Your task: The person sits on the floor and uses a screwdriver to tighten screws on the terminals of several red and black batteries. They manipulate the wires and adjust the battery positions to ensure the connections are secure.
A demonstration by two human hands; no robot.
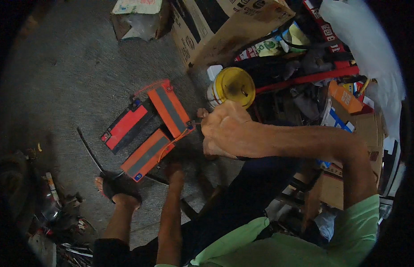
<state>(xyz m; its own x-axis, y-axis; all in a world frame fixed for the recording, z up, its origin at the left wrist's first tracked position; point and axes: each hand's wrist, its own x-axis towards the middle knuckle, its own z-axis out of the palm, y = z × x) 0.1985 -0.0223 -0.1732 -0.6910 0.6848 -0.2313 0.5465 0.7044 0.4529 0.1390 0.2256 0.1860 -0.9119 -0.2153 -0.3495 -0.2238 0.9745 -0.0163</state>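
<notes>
Three block-shaped batteries lie close together on the floor. One has a red top (126,127); an orange battery with a grey band (168,110) lies beside it, and a second orange grey-banded battery (145,156) is nearer me. A thin orange wire (163,151) runs between the two orange ones. My right hand (227,127) is closed at the right end of the upper orange battery, by its terminal; what its fingers grip is too small and dark to name. My left hand (174,171) is in shadow beside the nearer orange battery, its fingers hidden.
A yellow-lidded bucket (236,86) stands just beyond my right hand. Cardboard boxes (224,33) are at the back. My sandalled foot (120,191) and a black cable (89,149) are near the batteries. Clutter (53,204) lies at left.
</notes>
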